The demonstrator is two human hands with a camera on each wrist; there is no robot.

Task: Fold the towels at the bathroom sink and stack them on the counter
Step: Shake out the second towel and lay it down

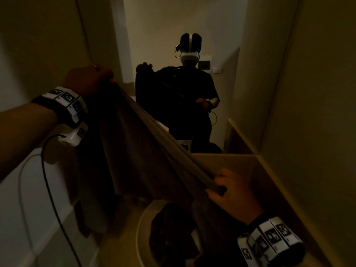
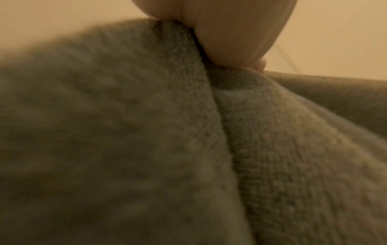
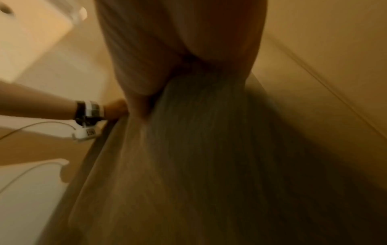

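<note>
Here the fingers (image 2: 230, 33) of the left hand (image 1: 90, 79) are pinched on one top corner of a grey-brown towel (image 1: 134, 143), and the fingers (image 1: 217, 193) of the right hand (image 1: 233, 191) are curled on the other end of the same edge. That edge runs taut between them, high at the left and low at the right. The rest of the towel hangs below, above a round basin (image 1: 140, 228) set on the bench (image 1: 240, 164). A dark crumpled cloth (image 1: 169, 228) lies in the basin. Behind the bench a mirror (image 1: 173, 26) shows the person holding the towel.
</note>
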